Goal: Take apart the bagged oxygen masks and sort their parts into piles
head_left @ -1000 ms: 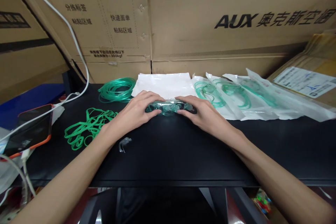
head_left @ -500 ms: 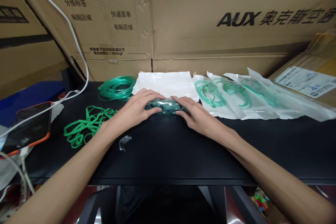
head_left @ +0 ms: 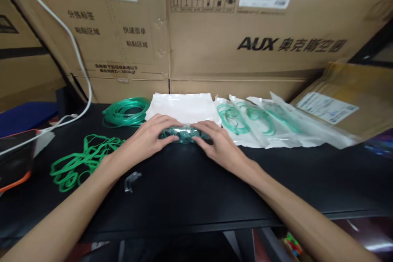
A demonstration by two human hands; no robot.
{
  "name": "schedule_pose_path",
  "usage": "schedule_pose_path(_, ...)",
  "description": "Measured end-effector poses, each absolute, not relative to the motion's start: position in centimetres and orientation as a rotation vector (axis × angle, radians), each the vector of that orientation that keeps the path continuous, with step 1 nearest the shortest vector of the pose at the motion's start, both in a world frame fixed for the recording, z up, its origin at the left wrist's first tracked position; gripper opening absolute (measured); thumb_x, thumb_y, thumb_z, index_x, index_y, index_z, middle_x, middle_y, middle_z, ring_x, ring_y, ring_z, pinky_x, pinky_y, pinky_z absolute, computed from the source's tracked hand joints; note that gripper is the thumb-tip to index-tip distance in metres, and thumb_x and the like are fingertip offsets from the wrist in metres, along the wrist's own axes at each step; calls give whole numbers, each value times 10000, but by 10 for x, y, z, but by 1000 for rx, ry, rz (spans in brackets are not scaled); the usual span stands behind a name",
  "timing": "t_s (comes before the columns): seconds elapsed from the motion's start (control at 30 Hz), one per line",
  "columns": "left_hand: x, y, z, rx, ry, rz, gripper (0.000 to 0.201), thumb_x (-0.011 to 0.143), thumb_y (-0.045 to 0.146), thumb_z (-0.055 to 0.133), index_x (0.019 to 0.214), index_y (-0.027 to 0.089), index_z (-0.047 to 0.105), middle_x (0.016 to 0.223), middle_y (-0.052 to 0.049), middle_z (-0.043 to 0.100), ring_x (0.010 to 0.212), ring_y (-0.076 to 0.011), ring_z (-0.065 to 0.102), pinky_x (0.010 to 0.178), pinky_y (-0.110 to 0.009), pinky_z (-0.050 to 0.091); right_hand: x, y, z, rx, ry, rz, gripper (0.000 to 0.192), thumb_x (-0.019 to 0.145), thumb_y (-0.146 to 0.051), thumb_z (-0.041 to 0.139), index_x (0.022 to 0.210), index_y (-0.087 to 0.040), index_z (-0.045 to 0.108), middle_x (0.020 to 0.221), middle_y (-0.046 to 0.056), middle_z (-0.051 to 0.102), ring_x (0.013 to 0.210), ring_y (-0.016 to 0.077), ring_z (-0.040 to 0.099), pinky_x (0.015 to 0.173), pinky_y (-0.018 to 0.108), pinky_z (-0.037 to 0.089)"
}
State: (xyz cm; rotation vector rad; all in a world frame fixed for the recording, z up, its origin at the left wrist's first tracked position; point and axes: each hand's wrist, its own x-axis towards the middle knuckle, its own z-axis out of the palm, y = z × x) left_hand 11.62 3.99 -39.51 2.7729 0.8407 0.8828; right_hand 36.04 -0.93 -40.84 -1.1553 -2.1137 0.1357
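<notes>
At the left edge of the frame we see a smartphone [head_left: 15, 161], and to its right a loose tangle of green elastic straps [head_left: 89, 157], above which, at centre left, green tubing [head_left: 127, 111] lies coiled, probably so that it stays compact. Below the left hand [head_left: 155, 133], two or so small clear plastic connectors [head_left: 132, 181] rest on the black tabletop [head_left: 196, 196], close to the forearm. At the middle of the frame, just in front of a flat white pouch [head_left: 184, 105], we have the clear plastic packet [head_left: 184, 134] of translucent green parts, whose exact shapes we cannot make out. Our left hand holds its left end and our right hand [head_left: 216, 141] its right end, thumbs on the near side and fingers over the top and back, each grip fairly narrow; holding both ends seems meant to steady it and spread the pressure evenly. Its long axis runs across the frame, one end towards each palm, roughly parallel to the tabletop's front edge. At centre right, the filled pouches [head_left: 233, 119] overlap in a slanting row, perhaps to save room, with green tubing showing through.
</notes>
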Motion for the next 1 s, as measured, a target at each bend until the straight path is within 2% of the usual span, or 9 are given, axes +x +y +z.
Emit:
schedule_pose_path(0.2, 116, 46, -402, 2775, 822, 923, 310, 1012, 442, 580, 1247, 258, 666, 1212, -65, 697, 1165, -264, 610, 1014, -415, 496, 358, -15, -407, -1161, -1998, -33, 283, 1010, -270, 575, 1269, -262, 690, 1244, 101, 677, 1171, 246, 654, 1027, 422, 539)
schedule_pose_path(0.37, 119, 45, -407, 2771, 819, 981, 280, 1012, 389, 586, 1245, 254, 663, 1223, -68, 690, 1167, -259, 613, 1014, -411, 504, 394, -9, -377, -1251, -1864, -244, 257, 1033, -283, 511, 1179, -229, 716, 1231, 110, 691, 1166, 237, 655, 1015, 408, 536)
schedule_pose_path(0.5, 122, 43, -408, 2765, 825, 1052, 279, 1021, 351, 575, 1273, 251, 644, 1259, -77, 668, 1186, -256, 602, 1022, -423, 507, 467, -5, -349, -1510, -1748, -465, 287, 1011, -344, 503, 1110, -205, 734, 1165, 136, 719, 1130, 305, 655, 1025, 525, 494)
schedule_pose_path(0.7, 124, 38, -403, 2746, 854, 1225, 239, 1044, 333, 533, 1224, 229, 652, 1186, -92, 679, 1142, -260, 619, 986, -422, 512, 575, -15, -337, -2087, -1562, -712, 323, 938, -272, 536, 1069, -57, 738, 1175, 307, 659, 1173, 489, 580, 921, 664, 466)
schedule_pose_path(0.77, 124, 37, -401, 2736, 845, 1252, 220, 1048, 306, 528, 1200, 216, 658, 1153, -90, 688, 1112, -253, 626, 972, -413, 512, 596, -18, -340, -2255, -1542, -718, 260, 939, -287, 609, 1034, -79, 734, 1139, 255, 679, 1141, 448, 608, 901, 640, 490)
schedule_pose_path(0.9, 125, 36, -400, 2717, 815, 1256, 191, 1042, 272, 549, 1173, 194, 664, 1109, -72, 698, 1078, -240, 624, 941, -398, 510, 619, -13, -343, -2451, -1557, -711, 167, 959, -296, 685, 1031, -146, 693, 1092, 72, 700, 1027, 240, 671, 908, 467, 554)
schedule_pose_path(1.0, 126, 38, -402, 2700, 808, 1254, 183, 1041, 260, 555, 1174, 198, 664, 1101, -61, 698, 1067, -232, 621, 940, -391, 502, 625, -8, -328, -2444, -1568, -764, 179, 984, -323, 660, 1039, -154, 680, 1068, 53, 697, 950, 199, 677, 861, 402, 568)
